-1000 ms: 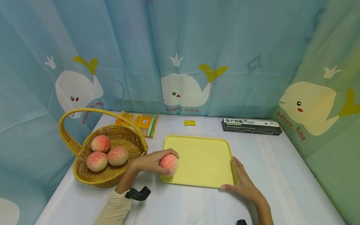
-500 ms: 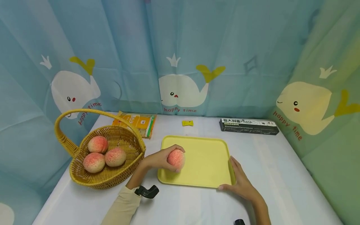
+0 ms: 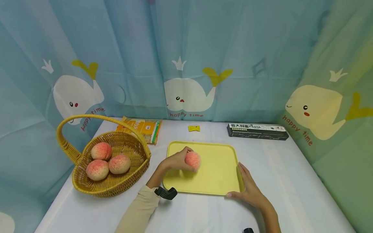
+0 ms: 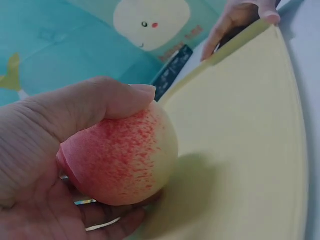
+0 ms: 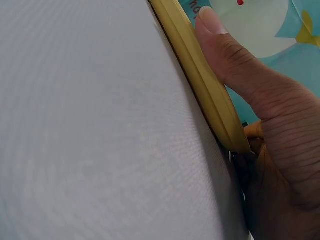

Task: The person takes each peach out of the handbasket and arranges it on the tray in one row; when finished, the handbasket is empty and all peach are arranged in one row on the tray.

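Note:
In the head view my left hand (image 3: 181, 160) holds a pink-and-cream peach (image 3: 193, 161) over the left-middle part of a yellow tray (image 3: 217, 174). The left wrist view shows the thumb on top of the peach (image 4: 125, 155) and fingers beneath it, with its shadow on the tray. My right hand (image 3: 250, 191) grips the tray's near right corner, thumb at the front edge and fingers along the right side. Up close in the right wrist view, the thumb lies against the tray's rim (image 5: 200, 75). Left of the tray, a wicker basket (image 3: 137, 176) with a tall handle holds three more peaches (image 3: 97, 170).
Behind the basket lies an orange food packet (image 3: 147, 127). A small yellow wrapped piece (image 3: 194, 128) sits beyond the tray. The black pasta box (image 3: 257, 131) is at the back right. A blue curtain with whales (image 3: 189, 94) closes off the table's far side.
My left hand has carried the peach rightward, from the tray's left edge to well over the tray. The right hand stays at the tray's corner.

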`<state>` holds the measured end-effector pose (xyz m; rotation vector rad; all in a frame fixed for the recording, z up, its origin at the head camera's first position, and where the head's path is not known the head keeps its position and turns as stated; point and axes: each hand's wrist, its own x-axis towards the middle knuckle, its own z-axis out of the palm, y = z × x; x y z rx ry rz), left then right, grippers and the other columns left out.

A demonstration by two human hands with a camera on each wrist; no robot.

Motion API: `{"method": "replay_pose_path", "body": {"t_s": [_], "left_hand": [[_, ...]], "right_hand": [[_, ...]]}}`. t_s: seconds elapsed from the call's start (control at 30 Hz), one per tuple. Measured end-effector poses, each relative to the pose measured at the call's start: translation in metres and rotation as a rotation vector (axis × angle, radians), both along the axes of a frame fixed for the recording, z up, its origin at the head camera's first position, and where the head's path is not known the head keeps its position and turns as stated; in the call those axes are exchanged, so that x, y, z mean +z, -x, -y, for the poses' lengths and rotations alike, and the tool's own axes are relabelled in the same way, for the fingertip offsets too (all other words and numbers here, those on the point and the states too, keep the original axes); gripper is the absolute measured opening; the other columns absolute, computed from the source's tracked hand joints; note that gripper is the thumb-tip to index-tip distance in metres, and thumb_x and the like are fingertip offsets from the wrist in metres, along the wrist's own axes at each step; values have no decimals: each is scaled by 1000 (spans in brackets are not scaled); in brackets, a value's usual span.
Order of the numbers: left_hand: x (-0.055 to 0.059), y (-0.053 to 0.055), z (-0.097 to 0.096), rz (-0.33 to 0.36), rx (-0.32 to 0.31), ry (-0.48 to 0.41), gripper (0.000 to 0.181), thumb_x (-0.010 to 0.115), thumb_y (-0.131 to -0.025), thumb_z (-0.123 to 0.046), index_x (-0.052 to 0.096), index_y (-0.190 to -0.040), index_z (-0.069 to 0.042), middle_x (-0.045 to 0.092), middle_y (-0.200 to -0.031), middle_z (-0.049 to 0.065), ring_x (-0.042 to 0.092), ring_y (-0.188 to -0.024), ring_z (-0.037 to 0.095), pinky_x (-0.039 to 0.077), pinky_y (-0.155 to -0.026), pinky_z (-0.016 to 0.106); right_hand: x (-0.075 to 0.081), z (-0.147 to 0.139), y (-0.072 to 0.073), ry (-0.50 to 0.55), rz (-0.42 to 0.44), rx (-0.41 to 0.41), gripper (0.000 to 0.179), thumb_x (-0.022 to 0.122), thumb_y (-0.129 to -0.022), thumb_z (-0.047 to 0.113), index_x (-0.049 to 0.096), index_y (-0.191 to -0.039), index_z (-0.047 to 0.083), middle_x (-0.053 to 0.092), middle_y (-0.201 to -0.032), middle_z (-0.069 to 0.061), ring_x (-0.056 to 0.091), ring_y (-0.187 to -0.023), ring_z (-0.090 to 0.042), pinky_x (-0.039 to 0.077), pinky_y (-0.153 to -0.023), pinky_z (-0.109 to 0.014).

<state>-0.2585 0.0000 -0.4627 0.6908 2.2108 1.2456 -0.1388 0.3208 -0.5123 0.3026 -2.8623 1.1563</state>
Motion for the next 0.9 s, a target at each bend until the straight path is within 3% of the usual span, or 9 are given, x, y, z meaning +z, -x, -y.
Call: {"method": "replay_pose_path", "body": {"t_s": [0.27,0.5,0.9], "left_hand": [[-7,9,-33,22,30,-70,71,82,-74,-23,44,-133,-12,58,-124,8,59,-103,17,51,-84,33],[-12,8,-59,-3,93,-87,72,82,-74,-25,48,-136,-11,60,-124,7,59,-106,17,51,-86,34],[-20,16,-100,12,138,-100,80,83,-75,-33,42,-140,-12,57,-127,7,58,-108,16,50,-87,30]], "right_hand": [[-1,1,-1,4,-3,-3,127,92,-61,29,12,-155,-3,12,-157,-29,16,-141,-56,23,-104,-73],[0,4,-1,8,-29,11,125,91,-61,30,14,-154,-4,15,-157,-29,18,-140,-56,23,-104,-72],[0,1,-1,14,-26,9,127,92,-60,30,12,-154,-5,14,-156,-29,19,-141,-54,24,-103,-72]]}}
